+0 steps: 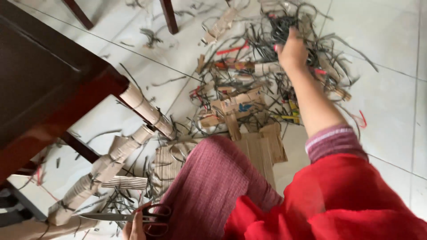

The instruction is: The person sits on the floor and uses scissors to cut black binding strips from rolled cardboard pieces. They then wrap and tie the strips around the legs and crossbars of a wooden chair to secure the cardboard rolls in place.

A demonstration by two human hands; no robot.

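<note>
My right hand [291, 52] reaches far forward into a tangled heap of dark strips [275, 31] and cardboard scraps on the tiled floor, its fingers closed among the strips. My left hand [133, 226] sits at the bottom edge, holding black-handled scissors [129, 217] whose blades point left. My knee in dark red cloth [209, 186] and a red garment [347, 204] fill the lower middle and right.
A dark wooden table [40, 84] stands at the left, its legs wrapped in cardboard rolls [147, 111] tied with strips. Flat corrugated cardboard pieces [262, 146] lie ahead of my knee. Chair legs [169, 15] stand at the top. Loose scraps litter the white tiles [391, 106].
</note>
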